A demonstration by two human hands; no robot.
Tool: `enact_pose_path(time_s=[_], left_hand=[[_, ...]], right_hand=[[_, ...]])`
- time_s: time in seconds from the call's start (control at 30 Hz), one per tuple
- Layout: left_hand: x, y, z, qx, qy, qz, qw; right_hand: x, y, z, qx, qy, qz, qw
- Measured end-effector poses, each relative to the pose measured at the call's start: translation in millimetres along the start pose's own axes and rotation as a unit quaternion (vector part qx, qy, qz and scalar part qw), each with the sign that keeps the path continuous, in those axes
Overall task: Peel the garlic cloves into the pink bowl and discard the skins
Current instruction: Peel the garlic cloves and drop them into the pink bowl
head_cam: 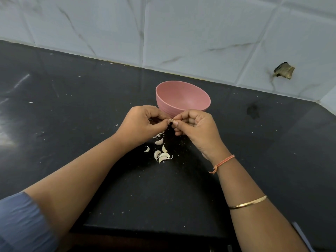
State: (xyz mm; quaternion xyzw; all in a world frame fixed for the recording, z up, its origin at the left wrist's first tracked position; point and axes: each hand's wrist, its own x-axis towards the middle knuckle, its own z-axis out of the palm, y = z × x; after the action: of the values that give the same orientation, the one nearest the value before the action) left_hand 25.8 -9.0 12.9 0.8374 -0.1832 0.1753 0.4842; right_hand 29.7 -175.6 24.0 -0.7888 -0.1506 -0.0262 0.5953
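A pink bowl (pixel 182 98) stands on the black counter, its inside showing nothing. Just in front of it, my left hand (pixel 143 122) and my right hand (pixel 195 127) meet fingertip to fingertip above the counter. Between them both hands pinch one small garlic clove (pixel 170 121), mostly hidden by the fingers. Below the hands, several unpeeled garlic cloves (pixel 161 153) lie in a loose cluster on the counter, with a few thin skin scraps (pixel 157 135) near them.
The black counter (pixel 72 106) runs back to a grey marble-tiled wall (pixel 181 33), which turns a corner at the right. A dark smudge (pixel 252 110) marks the counter right of the bowl. The counter's front edge (pixel 145 231) is near my body.
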Motion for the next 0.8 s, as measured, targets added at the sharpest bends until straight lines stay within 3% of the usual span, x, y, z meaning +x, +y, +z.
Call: enact_pose_path(time_s=[0.53, 0.8], left_hand=[[2.3, 1.7, 4.6, -0.053, 0.019, -0.071, 0.996], [3.0, 1.7, 2.9, -0.067, 0.021, -0.083, 0.994]], right_hand=[[1.1, -1.2, -0.7, 0.053, -0.017, 0.017, 0.998], [-0.5, -4.5, -0.3, 0.097, -0.051, -0.02, 0.994]])
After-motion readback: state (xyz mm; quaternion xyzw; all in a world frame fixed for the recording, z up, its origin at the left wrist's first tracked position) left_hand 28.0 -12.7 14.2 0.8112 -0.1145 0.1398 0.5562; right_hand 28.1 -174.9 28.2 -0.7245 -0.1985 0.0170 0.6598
